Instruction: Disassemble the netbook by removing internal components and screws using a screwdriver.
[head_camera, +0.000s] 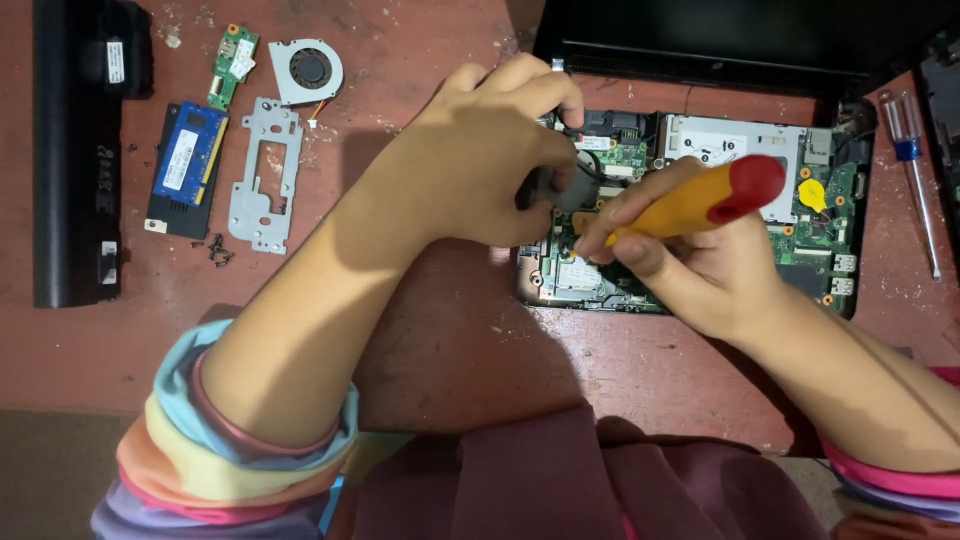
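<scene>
Striped sleeves in soft pastel bands (200, 460) sit lowest in view, pushed up both forearms above a fold of maroon cloth. Both arms reach forward over a worn, reddish surface (440, 340) with scuffed, chalky patches.

An opened laptop base (690, 215) lies ahead, its green circuit board bare, with a silver metal plate and a small yellow disc on the right side; its dark lid stands behind.

Left hand (490, 160) arches over the board's upper left, fingers curled down, pinching a small grey part (570, 188) with dark wires against the board. Right hand (670, 250) is clenched around a screwdriver (700, 200) with a smooth yellow handle and rounded red cap, angled down and left so that its tip, hidden by the fingers, meets the board just beside the grey part.

Off to the left, well apart, lie a long black battery bar (75, 150), a blue memory module (188, 155) on a dark holder, a perforated grey metal bracket (265, 175), a small round fan (308, 70), a narrow green board (233, 65) and a scatter of tiny black screws (218, 250). Another screwdriver with a clear handle and blue collar (912, 170) rests at the right.
</scene>
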